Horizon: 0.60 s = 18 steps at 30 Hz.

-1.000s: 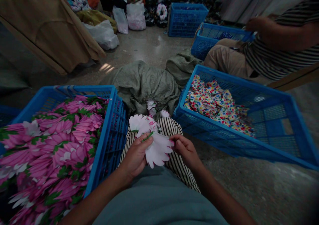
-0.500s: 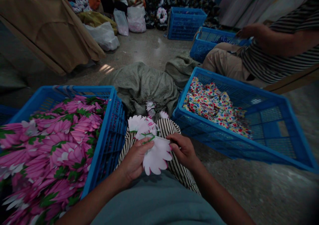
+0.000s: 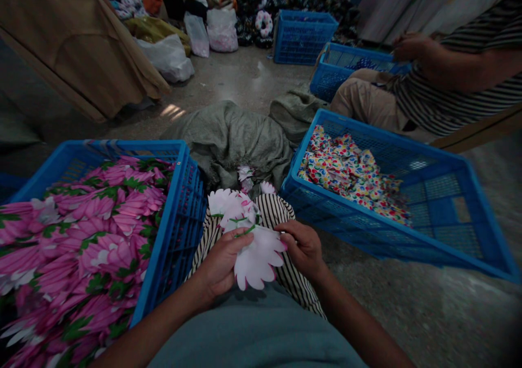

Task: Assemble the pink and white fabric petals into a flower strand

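Over my lap, my left hand (image 3: 224, 259) pinches a white fabric flower piece (image 3: 258, 260) with scalloped, pink-edged petals; a thin green strip (image 3: 244, 230) lies by my thumb. My right hand (image 3: 302, 247) has thumb and forefinger closed on the same flower piece's upper right edge. Just beyond, more white petal pieces (image 3: 222, 200) with green bits rest on my striped trousers (image 3: 274, 209). To my left, a blue crate (image 3: 185, 161) is heaped with pink fabric flowers (image 3: 108, 254) with green leaves.
A blue crate (image 3: 391, 240) with colourful printed fabric (image 3: 350, 178) stands to the right. A grey-green sack (image 3: 236, 134) lies ahead, with loose petals at its mouth. A co-worker in a striped shirt (image 3: 457, 104) sits at right. Plastic bags (image 3: 222, 30) and another crate (image 3: 305, 36) are farther back.
The flower piece has shifted slightly down and right, still between both hands. The co-worker's hands at right have come together.
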Motion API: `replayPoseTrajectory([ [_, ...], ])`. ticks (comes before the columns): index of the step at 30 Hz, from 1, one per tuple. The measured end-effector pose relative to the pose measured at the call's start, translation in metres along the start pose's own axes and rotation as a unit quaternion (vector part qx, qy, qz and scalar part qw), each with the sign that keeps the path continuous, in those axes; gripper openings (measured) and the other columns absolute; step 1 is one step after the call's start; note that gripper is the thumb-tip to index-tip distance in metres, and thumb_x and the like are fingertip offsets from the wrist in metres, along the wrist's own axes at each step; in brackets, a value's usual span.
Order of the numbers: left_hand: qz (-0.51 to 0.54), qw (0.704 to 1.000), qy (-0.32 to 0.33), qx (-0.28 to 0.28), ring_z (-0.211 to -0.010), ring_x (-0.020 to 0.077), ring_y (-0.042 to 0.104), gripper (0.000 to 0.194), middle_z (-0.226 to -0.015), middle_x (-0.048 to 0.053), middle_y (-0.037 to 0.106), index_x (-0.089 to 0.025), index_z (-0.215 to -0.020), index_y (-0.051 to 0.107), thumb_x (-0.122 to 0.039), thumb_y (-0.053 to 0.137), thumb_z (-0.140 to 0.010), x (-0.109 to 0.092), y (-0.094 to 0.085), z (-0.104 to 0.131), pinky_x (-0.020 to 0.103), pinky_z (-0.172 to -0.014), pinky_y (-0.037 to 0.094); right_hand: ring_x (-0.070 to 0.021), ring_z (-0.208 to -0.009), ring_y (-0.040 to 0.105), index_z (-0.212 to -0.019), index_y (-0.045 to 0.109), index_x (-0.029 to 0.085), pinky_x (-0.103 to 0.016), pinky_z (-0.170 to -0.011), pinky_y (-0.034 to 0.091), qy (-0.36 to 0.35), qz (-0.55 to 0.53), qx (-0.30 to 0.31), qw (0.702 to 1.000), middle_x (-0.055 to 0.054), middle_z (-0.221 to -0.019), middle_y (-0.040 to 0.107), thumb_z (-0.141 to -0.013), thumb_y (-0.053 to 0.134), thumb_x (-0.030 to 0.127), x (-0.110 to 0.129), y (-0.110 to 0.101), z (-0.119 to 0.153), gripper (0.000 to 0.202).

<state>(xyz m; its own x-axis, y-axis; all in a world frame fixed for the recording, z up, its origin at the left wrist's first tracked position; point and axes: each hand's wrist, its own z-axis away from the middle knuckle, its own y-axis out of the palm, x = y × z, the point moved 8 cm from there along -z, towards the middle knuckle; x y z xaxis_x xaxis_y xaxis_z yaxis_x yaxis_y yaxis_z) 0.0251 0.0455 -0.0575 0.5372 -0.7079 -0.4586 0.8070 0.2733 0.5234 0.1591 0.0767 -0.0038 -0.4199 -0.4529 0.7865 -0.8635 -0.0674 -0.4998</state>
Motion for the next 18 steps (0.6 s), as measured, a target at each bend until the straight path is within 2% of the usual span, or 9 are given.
replayPoseTrajectory([
  [3, -0.003, 1.000, 0.018, -0.015, -0.054, 0.0162, 0.063, 0.019, -0.069, 0.005, 0.067, -0.013, -0.084, 0.057, -0.011, 0.063, -0.067, -0.004, -0.003, 0.000, 0.026, -0.051, 0.050, -0.0155, -0.060, 0.055, -0.097, 0.059, 0.020, -0.027, -0.055, 0.041, 0.015, 0.020, -0.026, 0.999, -0.003, -0.069, 0.060, -0.081, 0.045, 0.022, -0.002, -0.009, 0.002, 0.021],
  [10, -0.033, 0.998, 0.054, -0.030, -0.052, 0.0144, 0.062, 0.020, -0.068, 0.003, 0.067, -0.013, -0.087, 0.058, -0.014, 0.064, -0.068, -0.012, -0.003, 0.002, 0.022, -0.047, 0.049, -0.0161, -0.062, 0.055, -0.101, 0.059, 0.015, -0.026, -0.055, 0.038, -0.038, 0.174, 0.087, 0.980, -0.006, -0.071, 0.060, -0.082, 0.052, 0.027, 0.016, -0.009, 0.000, 0.023],
  [15, -0.044, 0.998, 0.045, -0.021, -0.051, 0.0154, 0.061, 0.024, -0.068, 0.004, 0.067, -0.012, -0.093, 0.056, -0.014, 0.062, -0.070, -0.011, 0.000, 0.003, 0.024, -0.045, 0.048, -0.0168, -0.065, 0.057, -0.102, 0.060, 0.015, -0.026, -0.058, 0.039, -0.054, 0.231, 0.116, 0.965, -0.007, -0.074, 0.063, -0.084, 0.049, 0.031, 0.019, -0.006, -0.003, 0.026],
  [18, -0.025, 0.998, 0.049, -0.001, -0.053, 0.0150, 0.062, 0.021, -0.069, 0.004, 0.067, -0.013, -0.090, 0.057, -0.014, 0.062, -0.070, -0.012, 0.002, 0.004, 0.023, -0.048, 0.049, -0.0167, -0.064, 0.057, -0.101, 0.060, 0.015, -0.026, -0.057, 0.039, -0.054, 0.238, 0.122, 0.962, -0.007, -0.073, 0.064, -0.085, 0.048, 0.031, 0.018, -0.004, -0.003, 0.026],
])
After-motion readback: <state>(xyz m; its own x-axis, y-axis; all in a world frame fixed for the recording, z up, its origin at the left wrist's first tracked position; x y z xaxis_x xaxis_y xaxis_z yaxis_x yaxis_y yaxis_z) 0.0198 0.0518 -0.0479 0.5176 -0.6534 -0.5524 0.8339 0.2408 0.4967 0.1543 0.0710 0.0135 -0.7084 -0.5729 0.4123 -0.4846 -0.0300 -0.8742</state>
